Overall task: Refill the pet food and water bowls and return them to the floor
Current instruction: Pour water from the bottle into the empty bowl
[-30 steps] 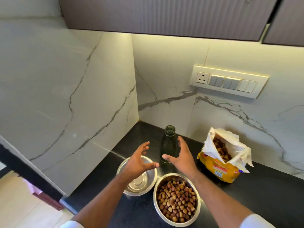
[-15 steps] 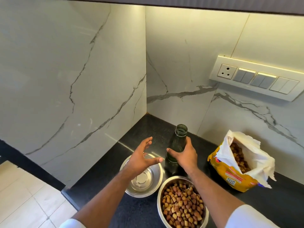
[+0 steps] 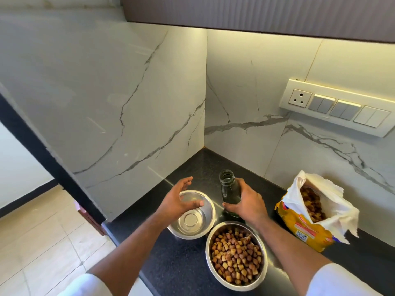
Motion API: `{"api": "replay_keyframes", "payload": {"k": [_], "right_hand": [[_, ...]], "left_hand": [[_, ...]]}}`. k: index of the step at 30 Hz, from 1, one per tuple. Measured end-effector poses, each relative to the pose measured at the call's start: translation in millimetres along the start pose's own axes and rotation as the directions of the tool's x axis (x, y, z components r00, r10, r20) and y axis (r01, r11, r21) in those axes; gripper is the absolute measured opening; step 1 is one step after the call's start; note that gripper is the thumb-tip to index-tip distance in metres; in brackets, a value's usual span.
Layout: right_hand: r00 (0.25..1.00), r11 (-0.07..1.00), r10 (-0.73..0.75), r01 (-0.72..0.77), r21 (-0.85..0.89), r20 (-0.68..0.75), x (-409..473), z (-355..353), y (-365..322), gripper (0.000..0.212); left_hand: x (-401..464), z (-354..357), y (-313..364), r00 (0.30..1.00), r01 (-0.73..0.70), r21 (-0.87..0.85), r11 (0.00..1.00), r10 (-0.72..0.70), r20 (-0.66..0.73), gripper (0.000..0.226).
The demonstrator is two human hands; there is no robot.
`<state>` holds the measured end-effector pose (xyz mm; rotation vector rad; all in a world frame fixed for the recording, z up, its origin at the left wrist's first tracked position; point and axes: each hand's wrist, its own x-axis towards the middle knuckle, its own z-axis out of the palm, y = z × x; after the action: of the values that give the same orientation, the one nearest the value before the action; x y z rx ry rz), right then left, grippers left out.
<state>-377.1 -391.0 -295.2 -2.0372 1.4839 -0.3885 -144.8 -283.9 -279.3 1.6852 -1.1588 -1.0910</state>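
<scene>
- The food bowl sat nearest the person on the dark worktop, heaped with kibble close to its rim and already filled; carried down to the floor at a tilt, it would likely have shed pellets
- Just behind the food bowl and to its left, almost rim to rim with it, stood the empty steel bowl, no water in it that I could make out; so the water step looked not yet done
- The left hand hovered over that empty bowl with fingers spread and holding nothing; if it failed to steady the bowl, a stream hitting the sloped steel could have skated it toward the worktop edge
- Directly behind the food bowl, the right hand was wrapped around the lower body of the uncapped glass bottle, which stood upright; tipped too fast, a low grip on smooth glass risked a slip, or water splashing over into the kibble alongside
- Right of the food bowl, the open kibble bag leaned with its mouth gaping; a right elbow swinging out during the pour might have knocked it over and spilled feed
</scene>
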Motion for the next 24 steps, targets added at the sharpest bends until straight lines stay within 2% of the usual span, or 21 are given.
{"api": "replay_keyframes", "payload": {"k": [5, 11, 17, 24], "right_hand": [[0.993, 0.974, -0.099, 0.110, -0.197, 0.066, -13, -8, -11, 0.092], [0.982, 0.893, -0.143, 0.183, -0.411, 0.126, -13, -12, -23, 0.092], [0.978, 0.794, -0.108, 0.191, -0.577, 0.176, -6, -6, -32, 0.097], [0.976, 0.710, -0.101, 0.206, -0.673, 0.192, -6, 4, -34, 0.089]], "left_hand": [[-20, -19, -14, 0.998, 0.043, -0.001, 0.999, -0.043, -0.038, 0.100], [-28, -40, -42, 0.998, 0.060, 0.114, 0.992, -0.055, -0.041, 0.105], [-19, -59, -70, 0.995, 0.079, 0.188, 0.979, -0.088, 0.043, 0.108], [-7, -71, -85, 0.985, 0.040, 0.227, 0.973, -0.076, 0.154, 0.117]]}}
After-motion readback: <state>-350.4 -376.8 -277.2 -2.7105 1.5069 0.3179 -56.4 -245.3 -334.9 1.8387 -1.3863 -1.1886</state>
